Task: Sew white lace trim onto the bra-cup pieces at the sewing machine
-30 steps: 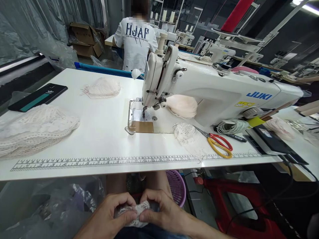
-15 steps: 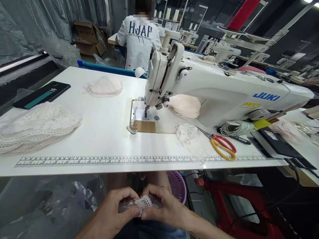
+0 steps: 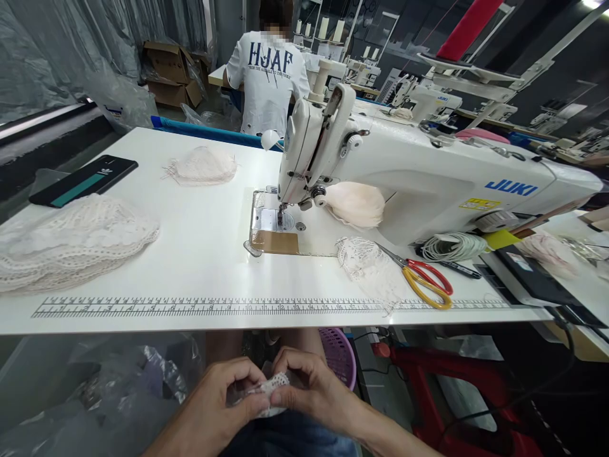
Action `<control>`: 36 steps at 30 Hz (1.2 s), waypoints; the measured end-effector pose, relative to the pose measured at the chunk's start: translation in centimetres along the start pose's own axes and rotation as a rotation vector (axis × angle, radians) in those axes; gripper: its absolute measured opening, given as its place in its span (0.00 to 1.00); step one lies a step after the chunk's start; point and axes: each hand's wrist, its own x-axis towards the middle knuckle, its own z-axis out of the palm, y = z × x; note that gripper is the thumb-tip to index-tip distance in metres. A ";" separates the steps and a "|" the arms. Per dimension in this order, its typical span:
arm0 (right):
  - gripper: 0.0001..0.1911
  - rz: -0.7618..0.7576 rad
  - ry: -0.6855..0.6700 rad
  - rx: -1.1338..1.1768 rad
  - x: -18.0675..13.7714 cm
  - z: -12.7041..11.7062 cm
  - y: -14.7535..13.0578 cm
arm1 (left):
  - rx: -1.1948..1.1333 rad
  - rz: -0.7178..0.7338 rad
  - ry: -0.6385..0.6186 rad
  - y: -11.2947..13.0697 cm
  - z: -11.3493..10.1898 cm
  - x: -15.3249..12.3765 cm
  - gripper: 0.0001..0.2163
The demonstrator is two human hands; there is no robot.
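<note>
Below the table's front edge, over my lap, my left hand (image 3: 236,395) and my right hand (image 3: 307,388) pinch a small piece of white lace (image 3: 275,383) between thumbs and fingers. Part of the lace is hidden behind the fingers. Above the hands, on the white table (image 3: 204,266), stands a JUKI sewing machine (image 3: 409,165). A cream fabric cup (image 3: 356,204) lies behind its needle. Another lace piece (image 3: 364,266) rests beside scissors with red and yellow handles (image 3: 428,285). At the left is a stack of white lace pieces (image 3: 80,241).
A pale fabric piece (image 3: 202,166) and a black phone-like item (image 3: 85,181) lie at the table's far left. A ruler strip (image 3: 190,307) runs along the front edge. Under the table are a purple basket (image 3: 339,355) and a red stool (image 3: 423,381). A person (image 3: 269,76) sits ahead.
The fingers have shifted on the lace, folding it so that less shows between them. The thumbs sit closer together. The camera view has moved very slightly.
</note>
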 end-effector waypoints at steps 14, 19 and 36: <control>0.18 0.125 -0.040 -0.040 -0.3 -0.4 -0.4 | -0.055 0.006 -0.014 -0.8 -0.3 0.4 0.17; 0.18 0.120 -0.050 -0.031 -0.7 -1.0 -0.3 | -0.165 0.022 -0.057 -1.5 -0.6 0.4 0.16; 0.18 0.136 -0.155 0.120 -1.4 -3.1 -0.9 | -0.787 -0.267 -0.073 -0.8 -0.7 0.0 0.16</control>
